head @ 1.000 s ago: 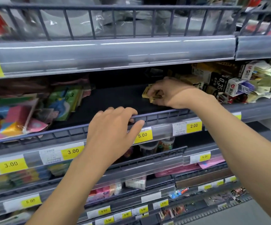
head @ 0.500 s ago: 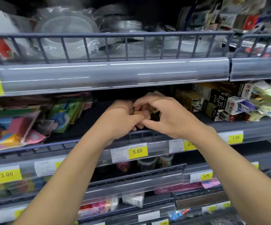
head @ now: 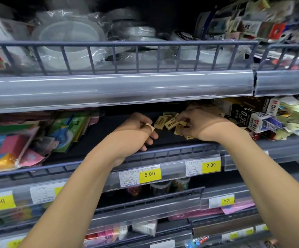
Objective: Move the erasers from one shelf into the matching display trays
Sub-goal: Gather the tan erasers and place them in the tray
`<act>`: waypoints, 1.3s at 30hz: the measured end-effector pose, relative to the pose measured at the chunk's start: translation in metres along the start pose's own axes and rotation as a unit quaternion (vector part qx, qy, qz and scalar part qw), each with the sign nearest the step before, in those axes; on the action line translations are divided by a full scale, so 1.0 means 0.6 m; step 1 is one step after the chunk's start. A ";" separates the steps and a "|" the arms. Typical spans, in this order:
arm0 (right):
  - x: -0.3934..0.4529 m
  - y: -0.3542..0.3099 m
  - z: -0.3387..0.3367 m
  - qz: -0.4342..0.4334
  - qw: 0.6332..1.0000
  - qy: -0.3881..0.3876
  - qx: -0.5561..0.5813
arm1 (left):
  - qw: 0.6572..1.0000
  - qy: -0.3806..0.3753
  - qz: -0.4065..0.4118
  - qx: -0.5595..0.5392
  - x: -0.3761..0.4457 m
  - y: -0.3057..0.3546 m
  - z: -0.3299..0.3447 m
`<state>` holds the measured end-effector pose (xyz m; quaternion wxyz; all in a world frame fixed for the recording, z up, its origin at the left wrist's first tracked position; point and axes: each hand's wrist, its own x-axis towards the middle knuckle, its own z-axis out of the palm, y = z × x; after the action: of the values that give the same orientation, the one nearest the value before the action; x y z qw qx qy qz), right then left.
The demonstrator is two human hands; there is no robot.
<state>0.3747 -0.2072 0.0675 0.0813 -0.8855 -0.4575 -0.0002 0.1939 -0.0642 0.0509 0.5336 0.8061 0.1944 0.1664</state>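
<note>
Several small tan erasers [head: 168,122] lie in a loose heap on the dark shelf floor [head: 98,136] of the middle shelf. My left hand [head: 136,133] is inside the shelf just left of the heap and pinches one tan eraser [head: 149,127] between thumb and fingers. My right hand [head: 198,124] reaches in from the right, its curled fingers gripping erasers at the heap's right side. Part of the heap is hidden under that hand.
A grey wire rail [head: 163,154] with price tags [head: 149,174] fronts the shelf. Colourful packets [head: 19,140] fill the left; boxed stationery [head: 263,119] crowds the right. The shelf above [head: 120,88] overhangs low, holding wrapped plastic goods [head: 68,42]. More shelves lie below.
My hands have parted: the left drew left holding one eraser, the right moved back to the heap on the right. The view tilted upward.
</note>
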 end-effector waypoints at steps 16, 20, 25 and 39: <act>0.030 -0.005 0.026 -0.024 0.999 0.019 0.031 | 0.998 -0.039 -0.032 0.026 0.004 -0.003 -0.006; 0.025 -0.008 0.028 -0.043 0.991 0.059 0.111 | 0.998 -0.034 -0.045 0.033 0.008 -0.008 -0.010; 0.006 -0.022 0.017 -0.061 0.957 0.060 0.277 | 0.998 -0.033 -0.049 0.022 0.004 -0.011 -0.017; -0.040 -0.103 0.016 -0.213 0.924 0.113 0.297 | 0.996 -0.083 -0.009 -0.008 -0.013 -0.002 -0.020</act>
<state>0.3101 -0.1902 0.0649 0.3893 -0.6967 -0.6023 0.0184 0.1812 -0.0584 0.0538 0.5561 0.8108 0.1554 0.0956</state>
